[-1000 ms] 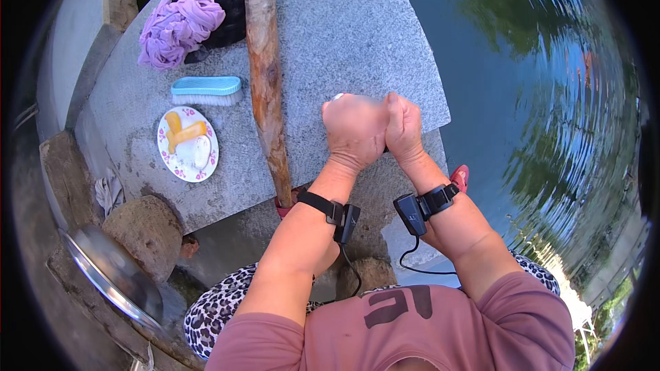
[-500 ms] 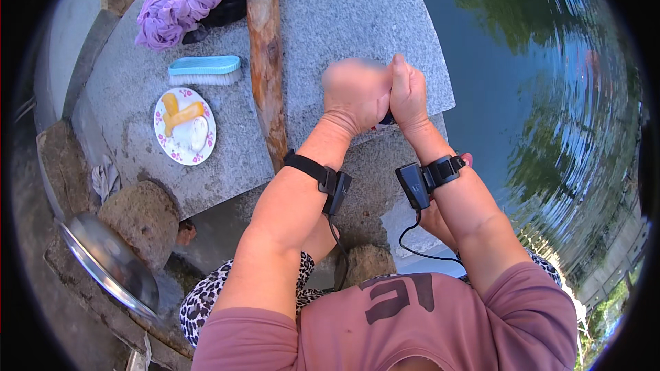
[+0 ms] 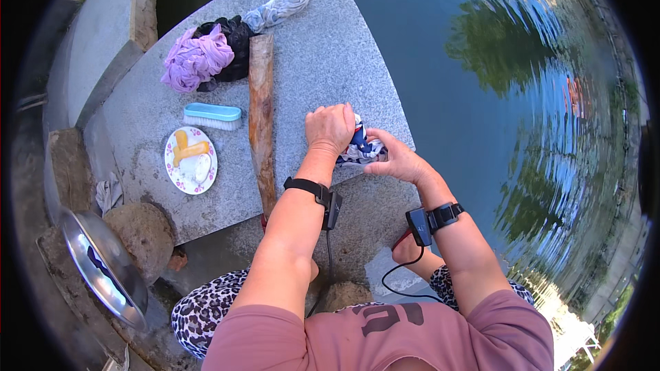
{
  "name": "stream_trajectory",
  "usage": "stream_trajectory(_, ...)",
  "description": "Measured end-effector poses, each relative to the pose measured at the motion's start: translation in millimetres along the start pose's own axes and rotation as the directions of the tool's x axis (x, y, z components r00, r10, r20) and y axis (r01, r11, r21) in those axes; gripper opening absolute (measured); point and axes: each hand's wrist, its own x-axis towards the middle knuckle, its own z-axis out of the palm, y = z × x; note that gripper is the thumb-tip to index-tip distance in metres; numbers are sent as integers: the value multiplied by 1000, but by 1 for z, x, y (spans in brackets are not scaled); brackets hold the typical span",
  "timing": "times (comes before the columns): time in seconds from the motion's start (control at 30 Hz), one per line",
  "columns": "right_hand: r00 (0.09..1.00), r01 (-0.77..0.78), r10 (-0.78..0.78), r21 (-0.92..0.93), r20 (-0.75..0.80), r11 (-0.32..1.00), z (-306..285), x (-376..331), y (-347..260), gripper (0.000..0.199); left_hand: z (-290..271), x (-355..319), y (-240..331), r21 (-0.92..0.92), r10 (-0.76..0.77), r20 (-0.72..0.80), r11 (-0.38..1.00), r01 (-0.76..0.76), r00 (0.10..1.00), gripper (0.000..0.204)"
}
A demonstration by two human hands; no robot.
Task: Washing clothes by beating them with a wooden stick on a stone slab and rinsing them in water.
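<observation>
A small wet cloth (image 3: 359, 149), blue and white, lies bunched on the grey stone slab (image 3: 323, 62) near its front right edge. My left hand (image 3: 330, 128) is closed over the top of the cloth. My right hand (image 3: 397, 159) grips the cloth's right side with the fingers pinched on it. Both wrists carry black bands with small devices. Just left of my left hand lies a long wooden bat (image 3: 261, 120).
Left on the slab sit a blue scrub brush (image 3: 212, 115) and a flowered plate (image 3: 190, 160) with soap. Purple (image 3: 195, 60), black and pale twisted laundry (image 3: 278, 7) lie at the back. A metal basin (image 3: 102, 268) leans at lower left. Water (image 3: 481, 96) borders the slab on the right.
My hands were raised and clasped tight together; now they are lower on the slab and slightly apart, with the blue and white cloth showing between them.
</observation>
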Motion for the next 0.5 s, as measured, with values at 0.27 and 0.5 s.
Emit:
stream_trajectory(0.27,949,-7,26,62,-315,998,-7,-10,13,25,2,11,-2,-336,-242,137,901,275,960,47)
stream_trajectory(0.5,840,386,82,696,-536,605,-137,-47,30,37,33,-11,-24,-51,105,-178,992,-115,978,51)
